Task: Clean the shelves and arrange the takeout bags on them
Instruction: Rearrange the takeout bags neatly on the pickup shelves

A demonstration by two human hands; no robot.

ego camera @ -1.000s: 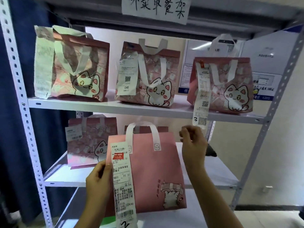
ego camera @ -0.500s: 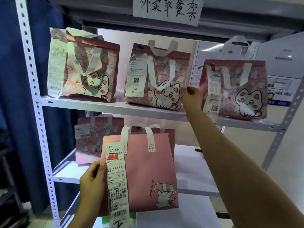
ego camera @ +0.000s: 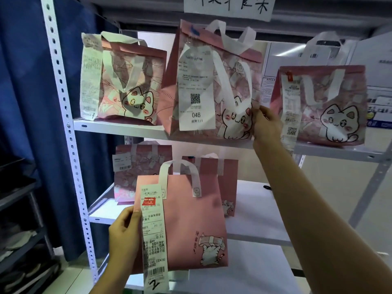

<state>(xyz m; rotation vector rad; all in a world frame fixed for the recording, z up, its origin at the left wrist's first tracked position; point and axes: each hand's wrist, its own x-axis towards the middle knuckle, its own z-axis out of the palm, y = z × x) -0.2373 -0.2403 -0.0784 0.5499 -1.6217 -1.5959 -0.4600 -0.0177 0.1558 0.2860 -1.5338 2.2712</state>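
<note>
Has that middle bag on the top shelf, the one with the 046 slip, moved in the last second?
Yes. The middle bag has been pulled forward by the right hand; its bottom now overhangs the top shelf edge, where before it sat back on it.

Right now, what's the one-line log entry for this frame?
left hand: holds plain bag | right hand: grips 046 bag, tilted, at top shelf edge | other bags: shelved

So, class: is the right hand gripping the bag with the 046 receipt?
Yes: the right hand grips the lower right edge of the 046 bag at the top shelf.
</note>
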